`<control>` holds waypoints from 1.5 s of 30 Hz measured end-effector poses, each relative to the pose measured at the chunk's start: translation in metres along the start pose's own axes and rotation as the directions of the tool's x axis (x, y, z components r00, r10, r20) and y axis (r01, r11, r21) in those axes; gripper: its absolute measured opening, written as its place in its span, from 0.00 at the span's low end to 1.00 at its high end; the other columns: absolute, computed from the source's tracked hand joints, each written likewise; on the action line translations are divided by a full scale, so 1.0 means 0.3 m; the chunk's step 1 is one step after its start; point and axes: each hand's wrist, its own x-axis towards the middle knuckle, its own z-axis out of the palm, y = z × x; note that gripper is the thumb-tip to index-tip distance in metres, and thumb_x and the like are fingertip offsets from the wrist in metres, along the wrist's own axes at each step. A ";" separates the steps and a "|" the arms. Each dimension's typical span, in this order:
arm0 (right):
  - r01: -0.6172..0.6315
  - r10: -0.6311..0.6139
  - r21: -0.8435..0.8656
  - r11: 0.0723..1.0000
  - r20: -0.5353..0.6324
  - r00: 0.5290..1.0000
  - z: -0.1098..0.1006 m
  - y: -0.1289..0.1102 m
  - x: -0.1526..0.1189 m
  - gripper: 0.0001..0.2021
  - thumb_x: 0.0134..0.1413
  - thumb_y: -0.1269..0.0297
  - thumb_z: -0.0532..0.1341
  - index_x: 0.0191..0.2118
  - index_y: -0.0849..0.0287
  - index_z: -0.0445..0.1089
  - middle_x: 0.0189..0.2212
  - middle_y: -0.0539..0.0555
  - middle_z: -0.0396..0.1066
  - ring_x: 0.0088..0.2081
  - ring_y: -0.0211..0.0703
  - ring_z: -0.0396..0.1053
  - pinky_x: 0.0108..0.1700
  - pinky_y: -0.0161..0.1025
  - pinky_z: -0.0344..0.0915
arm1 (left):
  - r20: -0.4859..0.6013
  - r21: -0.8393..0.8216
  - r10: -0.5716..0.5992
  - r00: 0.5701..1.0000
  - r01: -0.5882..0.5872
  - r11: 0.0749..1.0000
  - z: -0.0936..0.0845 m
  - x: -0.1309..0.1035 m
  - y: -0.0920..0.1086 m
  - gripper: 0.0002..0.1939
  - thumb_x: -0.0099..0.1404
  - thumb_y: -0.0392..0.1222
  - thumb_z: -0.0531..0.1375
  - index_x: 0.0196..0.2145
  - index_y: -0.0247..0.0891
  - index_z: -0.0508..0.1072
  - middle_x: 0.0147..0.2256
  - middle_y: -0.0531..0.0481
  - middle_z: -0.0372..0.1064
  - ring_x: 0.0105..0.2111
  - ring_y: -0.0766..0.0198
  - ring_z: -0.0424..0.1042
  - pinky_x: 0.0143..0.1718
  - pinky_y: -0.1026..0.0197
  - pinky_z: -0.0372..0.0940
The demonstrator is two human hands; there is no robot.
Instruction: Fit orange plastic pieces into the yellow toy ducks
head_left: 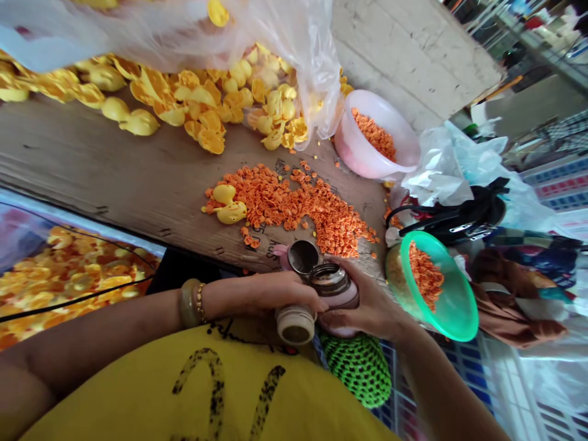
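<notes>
My right hand (pixel 372 303) is wrapped round an uncapped thermos bottle (pixel 345 299) with a metal screw neck. Its lower part sits in a green knitted cover (pixel 356 370). My left hand (pixel 280 293) is closed beside the bottle's mouth, with a pale round screw stopper (pixel 295 324) under its fingers. Touching the bottle neck is a pink cup lid (pixel 303 257) with a metal inside and a small handle; whether my left fingers also hold it is hidden. Just beyond lie a pile of small orange plastic pieces (pixel 285 199) and a yellow toy duck (pixel 229 205).
Yellow plastic duck parts (pixel 202 101) spill from a clear plastic bag (pixel 275 30) across the cardboard-covered table (pixel 114 159). A pink bowl (pixel 349 141) and a green bowl (pixel 463 306) hold orange pieces. More yellow parts (pixel 68 275) lie lower left. A black strap bag (pixel 473 211) lies right.
</notes>
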 end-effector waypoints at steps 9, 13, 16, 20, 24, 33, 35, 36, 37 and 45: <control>-0.087 0.086 0.027 0.996 0.045 0.995 -0.004 -0.001 0.009 0.40 0.32 0.63 0.73 0.56 0.58 0.60 0.46 0.57 0.73 0.45 0.52 0.73 0.47 0.47 0.71 | -0.071 0.106 0.008 0.997 -0.001 0.994 0.007 -0.007 -0.002 0.09 0.52 0.42 0.61 0.28 0.33 0.71 0.22 0.55 0.63 0.21 0.69 0.58 0.22 0.64 0.52; -0.097 0.093 0.068 0.993 0.072 0.993 -0.006 -0.008 0.009 0.39 0.33 0.63 0.73 0.55 0.58 0.61 0.45 0.56 0.74 0.43 0.52 0.74 0.45 0.46 0.72 | -0.057 0.086 0.055 0.997 -0.050 0.995 0.007 -0.003 -0.007 0.09 0.51 0.41 0.61 0.30 0.33 0.71 0.23 0.55 0.64 0.22 0.69 0.58 0.24 0.64 0.53; -0.109 0.105 0.058 0.992 0.064 0.992 -0.006 -0.014 0.008 0.38 0.32 0.63 0.72 0.54 0.58 0.62 0.45 0.56 0.74 0.43 0.52 0.74 0.45 0.45 0.72 | -0.058 0.084 0.051 0.997 -0.046 0.995 0.008 -0.003 -0.007 0.08 0.51 0.42 0.61 0.28 0.34 0.70 0.22 0.55 0.62 0.22 0.69 0.57 0.23 0.63 0.53; -0.130 0.126 0.065 0.989 0.064 0.990 -0.007 -0.025 0.007 0.38 0.32 0.64 0.72 0.54 0.58 0.61 0.44 0.55 0.75 0.43 0.52 0.74 0.45 0.46 0.72 | -0.077 0.084 0.036 0.996 -0.030 0.996 0.009 -0.008 -0.005 0.08 0.51 0.41 0.61 0.27 0.34 0.70 0.22 0.56 0.62 0.22 0.70 0.57 0.24 0.63 0.53; -0.152 0.148 0.046 0.987 0.083 0.986 -0.014 -0.038 0.009 0.38 0.32 0.63 0.72 0.54 0.59 0.61 0.45 0.56 0.74 0.45 0.52 0.73 0.47 0.45 0.71 | -0.063 0.070 0.045 0.997 -0.040 0.997 0.015 -0.014 0.004 0.07 0.51 0.41 0.61 0.24 0.34 0.68 0.21 0.57 0.61 0.21 0.70 0.56 0.24 0.64 0.54; -0.132 0.121 0.075 0.988 0.132 0.984 -0.026 -0.025 0.010 0.36 0.35 0.64 0.72 0.54 0.57 0.62 0.48 0.55 0.72 0.47 0.50 0.70 0.49 0.44 0.68 | -0.066 0.033 0.078 0.995 -0.076 0.997 0.026 -0.025 0.005 0.10 0.52 0.40 0.60 0.18 0.35 0.65 0.17 0.57 0.58 0.19 0.71 0.54 0.23 0.64 0.53; -0.135 0.126 0.063 0.989 0.132 0.983 -0.025 -0.027 0.012 0.36 0.35 0.64 0.72 0.54 0.58 0.62 0.48 0.55 0.72 0.47 0.50 0.70 0.50 0.45 0.68 | -0.071 0.022 0.070 0.995 -0.068 0.997 0.024 -0.023 -0.005 0.10 0.52 0.41 0.61 0.18 0.35 0.65 0.17 0.57 0.58 0.19 0.71 0.55 0.23 0.64 0.53; -0.137 0.128 0.063 0.989 0.131 0.983 -0.025 -0.029 0.014 0.37 0.35 0.63 0.72 0.55 0.58 0.62 0.48 0.56 0.72 0.47 0.51 0.70 0.50 0.45 0.68 | -0.070 0.015 0.070 0.995 -0.070 0.997 0.023 -0.022 -0.010 0.10 0.51 0.42 0.61 0.19 0.35 0.65 0.17 0.57 0.59 0.19 0.71 0.55 0.23 0.64 0.53; -0.138 0.129 0.062 0.988 0.130 0.983 -0.024 -0.031 0.015 0.37 0.35 0.63 0.72 0.55 0.58 0.61 0.48 0.56 0.72 0.47 0.51 0.70 0.50 0.45 0.68 | -0.070 0.008 0.068 0.995 -0.068 0.998 0.022 -0.022 -0.014 0.10 0.51 0.42 0.61 0.19 0.35 0.65 0.18 0.57 0.59 0.19 0.71 0.55 0.23 0.64 0.53; -0.100 0.091 0.063 0.993 0.137 0.986 -0.024 -0.036 0.018 0.37 0.36 0.63 0.72 0.56 0.57 0.62 0.47 0.55 0.72 0.46 0.51 0.71 0.48 0.45 0.69 | -0.092 -0.035 0.065 0.994 -0.069 0.997 0.015 -0.013 -0.030 0.15 0.48 0.43 0.61 0.33 0.32 0.72 0.28 0.51 0.67 0.25 0.67 0.61 0.27 0.62 0.55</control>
